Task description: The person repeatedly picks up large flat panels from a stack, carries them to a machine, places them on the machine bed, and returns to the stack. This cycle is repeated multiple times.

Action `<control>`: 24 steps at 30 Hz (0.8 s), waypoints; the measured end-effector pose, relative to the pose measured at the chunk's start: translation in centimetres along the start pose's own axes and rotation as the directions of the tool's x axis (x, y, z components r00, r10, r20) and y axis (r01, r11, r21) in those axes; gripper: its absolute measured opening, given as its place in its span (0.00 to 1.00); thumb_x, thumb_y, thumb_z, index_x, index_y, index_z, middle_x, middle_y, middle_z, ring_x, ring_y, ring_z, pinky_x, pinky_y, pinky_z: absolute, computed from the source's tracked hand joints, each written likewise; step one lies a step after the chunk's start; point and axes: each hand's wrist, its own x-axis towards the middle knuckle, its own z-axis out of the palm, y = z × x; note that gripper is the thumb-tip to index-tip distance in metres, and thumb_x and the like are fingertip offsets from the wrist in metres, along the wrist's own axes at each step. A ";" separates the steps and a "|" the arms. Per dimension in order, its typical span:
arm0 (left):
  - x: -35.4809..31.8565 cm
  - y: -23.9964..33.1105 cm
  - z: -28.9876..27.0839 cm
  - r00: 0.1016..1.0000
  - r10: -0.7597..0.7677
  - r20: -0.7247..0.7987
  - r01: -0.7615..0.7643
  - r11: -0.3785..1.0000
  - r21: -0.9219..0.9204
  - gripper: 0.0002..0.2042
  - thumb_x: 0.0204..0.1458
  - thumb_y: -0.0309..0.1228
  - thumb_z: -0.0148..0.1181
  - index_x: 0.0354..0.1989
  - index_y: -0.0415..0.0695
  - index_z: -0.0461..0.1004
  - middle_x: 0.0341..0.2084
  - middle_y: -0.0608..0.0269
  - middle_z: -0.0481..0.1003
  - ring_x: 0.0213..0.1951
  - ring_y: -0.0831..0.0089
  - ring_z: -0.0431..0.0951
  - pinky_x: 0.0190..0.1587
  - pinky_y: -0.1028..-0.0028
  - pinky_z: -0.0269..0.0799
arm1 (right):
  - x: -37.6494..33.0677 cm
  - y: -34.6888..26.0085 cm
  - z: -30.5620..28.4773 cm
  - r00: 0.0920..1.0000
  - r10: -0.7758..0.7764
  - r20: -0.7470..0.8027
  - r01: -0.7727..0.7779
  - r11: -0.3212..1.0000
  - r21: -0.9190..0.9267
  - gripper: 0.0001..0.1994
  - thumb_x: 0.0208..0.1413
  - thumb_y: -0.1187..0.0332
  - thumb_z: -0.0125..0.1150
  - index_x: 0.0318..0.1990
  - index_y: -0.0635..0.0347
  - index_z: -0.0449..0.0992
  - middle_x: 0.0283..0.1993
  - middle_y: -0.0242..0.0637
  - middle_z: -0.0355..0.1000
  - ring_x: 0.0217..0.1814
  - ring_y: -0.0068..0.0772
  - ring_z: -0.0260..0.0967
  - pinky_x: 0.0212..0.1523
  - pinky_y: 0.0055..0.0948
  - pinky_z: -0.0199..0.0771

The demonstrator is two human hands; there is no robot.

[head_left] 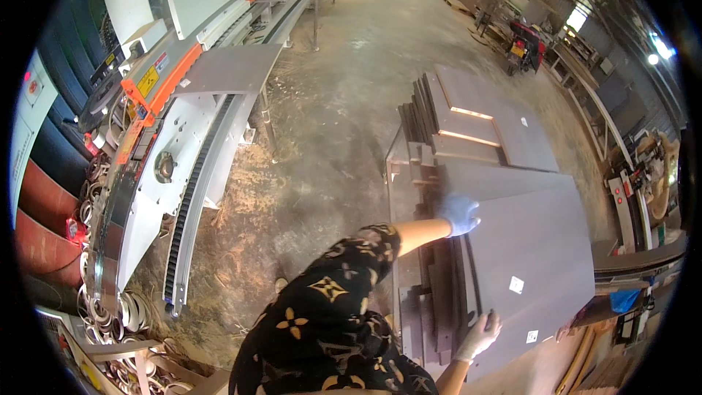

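A stack of flat grey panels (545,238) is at my right, the top one bearing small white labels. My left hand (459,214), in a blue glove, lies at the panels' near-left edge with its fingers stretched out over the surface. Lower down, my right hand (482,333), in a pale glove, is closed around the edge of the top panel, its fingertips on the upper face. A dark gap runs along that edge between the two hands.
Farther off, another pile of panels (537,135) adjoins this one. A long machine (241,73) with an orange guard and a conveyor stretches along the left. Curled offcut strips (135,311) litter the floor beside it. A red motorbike (526,44) stands at the far right.
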 end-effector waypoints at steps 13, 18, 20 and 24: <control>-21.9 -8.2 0.6 0.794 -0.277 0.541 0.523 -0.140 -0.841 0.28 0.48 0.41 0.60 0.57 0.50 0.61 0.47 0.67 0.69 0.45 0.73 0.70 0.38 0.75 0.73 | -6.3 -2.8 2.8 0.455 0.005 0.890 -0.850 0.301 0.433 0.17 0.55 0.60 0.53 0.51 0.54 0.68 0.44 0.36 0.70 0.43 0.29 0.68 0.48 0.28 0.66; -27.4 -8.0 -3.6 0.793 -0.453 0.406 0.422 -0.071 -0.904 0.27 0.47 0.40 0.61 0.57 0.50 0.62 0.45 0.66 0.71 0.45 0.73 0.71 0.37 0.76 0.73 | -4.6 -4.5 1.0 0.552 -0.139 0.822 -0.828 0.022 0.560 0.22 0.52 0.45 0.51 0.48 0.47 0.70 0.45 0.33 0.71 0.47 0.34 0.68 0.47 0.39 0.68; -31.3 -8.2 -8.5 0.813 -0.488 0.318 0.334 -0.057 -0.941 0.27 0.47 0.40 0.60 0.55 0.46 0.63 0.46 0.62 0.70 0.42 0.71 0.72 0.37 0.72 0.73 | -3.7 -1.4 2.7 0.483 -0.335 0.809 -0.870 -0.081 0.487 0.20 0.52 0.45 0.52 0.43 0.48 0.72 0.43 0.29 0.72 0.45 0.32 0.68 0.47 0.40 0.67; -40.0 -12.7 -12.4 0.777 -0.604 0.178 0.286 0.086 -0.954 0.28 0.45 0.41 0.61 0.54 0.42 0.64 0.41 0.59 0.72 0.40 0.71 0.74 0.33 0.73 0.76 | -7.1 -7.1 1.3 0.573 -0.018 0.819 -0.819 -0.036 0.572 0.22 0.49 0.42 0.53 0.42 0.47 0.71 0.43 0.28 0.71 0.48 0.31 0.65 0.47 0.42 0.65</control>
